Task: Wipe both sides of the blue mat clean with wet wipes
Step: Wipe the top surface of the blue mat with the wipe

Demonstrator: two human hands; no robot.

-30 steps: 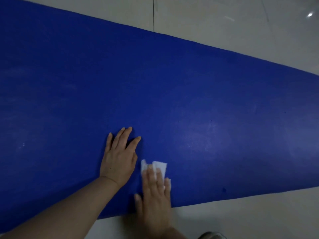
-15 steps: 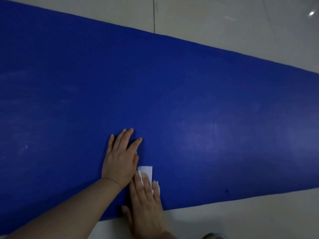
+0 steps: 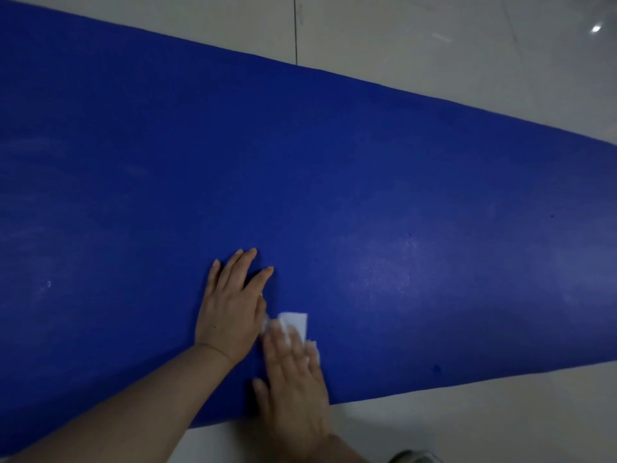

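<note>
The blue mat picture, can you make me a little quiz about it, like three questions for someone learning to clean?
1. True or false: the left hand lies flat on the blue mat with straight fingers.
2. Which hand presses the white wet wipe? A) left B) right C) both
3. Fill in: the mat lies on a pale tiled ____.

Key
1. True. It rests on the mat and holds nothing.
2. B. The right hand has its fingers on top of the wipe, near the mat's close edge.
3. Floor.
</note>
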